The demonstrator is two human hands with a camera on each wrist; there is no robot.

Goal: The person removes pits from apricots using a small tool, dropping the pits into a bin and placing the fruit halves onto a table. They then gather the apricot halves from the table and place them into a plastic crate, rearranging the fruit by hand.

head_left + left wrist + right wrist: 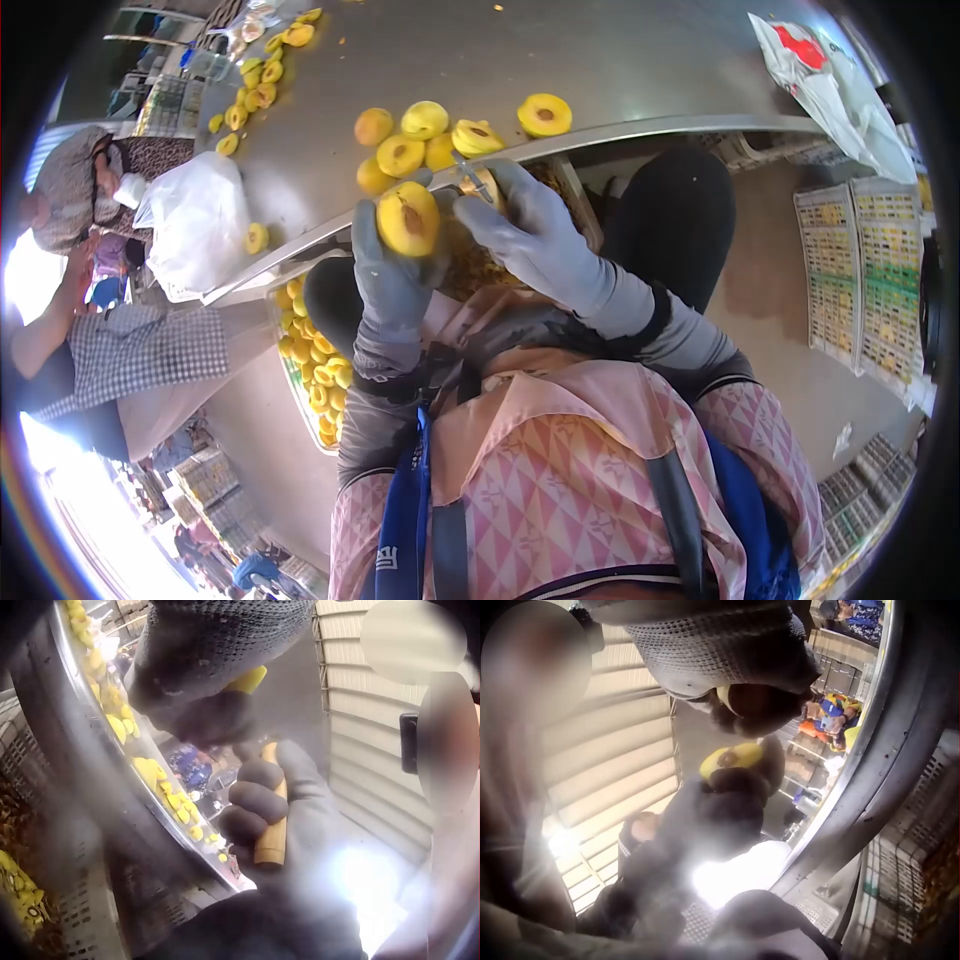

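Left hand: the gloved left hand (392,280) gripped a cut yellow fruit half (408,219) between thumb and fingers.
Right hand: the gloved right hand (548,245) had its fingers curled round the wooden handle (271,825) of a tool with a metal part (474,180) at its top.
Fruit half: it sat upright in the left hand, near the table's edge, cut face toward the head camera, with a brown center; whether that was stone or hollow could not be told.
Tool: it was just beside the fruit half; whether they touched could not be told.
Table: the metal table (650,70) bore a cluster of fruit pieces (401,156) near its edge, a separate half (545,115) to their right and a line of pieces (265,92) farther off.
Below: a crate (300,428) of yellow fruit stood at the left; brown scraps (480,270) lay beneath the hands.
Bags: a translucent bag (195,220) lay at the table's left, a white bag with a red mark (835,95) at its right.
Far right: stacked trays (835,275) stood on the floor.
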